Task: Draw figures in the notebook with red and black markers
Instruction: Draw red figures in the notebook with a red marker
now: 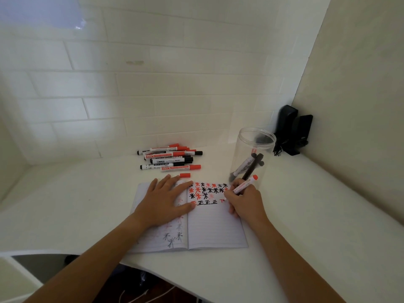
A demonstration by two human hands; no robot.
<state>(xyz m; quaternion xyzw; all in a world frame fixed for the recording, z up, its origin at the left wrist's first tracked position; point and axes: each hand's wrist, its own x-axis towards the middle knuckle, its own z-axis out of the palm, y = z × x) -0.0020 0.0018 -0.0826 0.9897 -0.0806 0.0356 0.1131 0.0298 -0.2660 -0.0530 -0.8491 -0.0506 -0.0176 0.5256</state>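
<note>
Left hand point(162, 201) lies flat, fingers spread, on the lined paper notebook point(215, 228) open on the smooth white counter point(306, 248). Right hand point(244, 202) has its grip clamped on a red marker point(244, 185), near a clear plastic jar point(251, 149) and tiled wall point(131, 84).

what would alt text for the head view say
A right hand writes with a red marker in an open notebook while the left hand presses the page flat. More markers and a clear jar sit behind.
</note>
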